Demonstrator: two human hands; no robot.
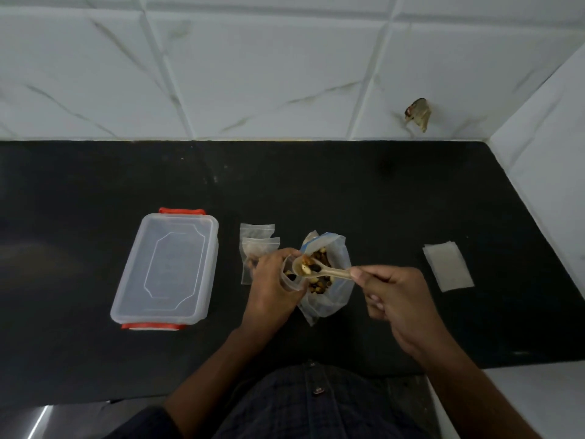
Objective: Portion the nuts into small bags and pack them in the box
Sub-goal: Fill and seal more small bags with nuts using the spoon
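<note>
Head view: nuts are sitting heaped in the bowl of a pale spoon, and that bowl is hovering right at the mouth of a small clear bag. The left hand is curling its fingers round this small bag, holding its opening up and tipped toward the right. The right hand is pinching the far end of the spoon's handle between thumb and fingers. The spoon's long axis is running nearly level from right to left, bowl leading, so the coming tip looks like a short leftward and downward roll into the bag, and the left hand is the nearer one to the load. Just behind both, touching the left hand's knuckles or nearly so, the big zip bag of mixed nuts is standing open on the black counter. Two filled small bags are lying just left of it. Further left, the lidded plastic box with red clips is waiting, closed. Spare flat bags are lying well apart to the right.
</note>
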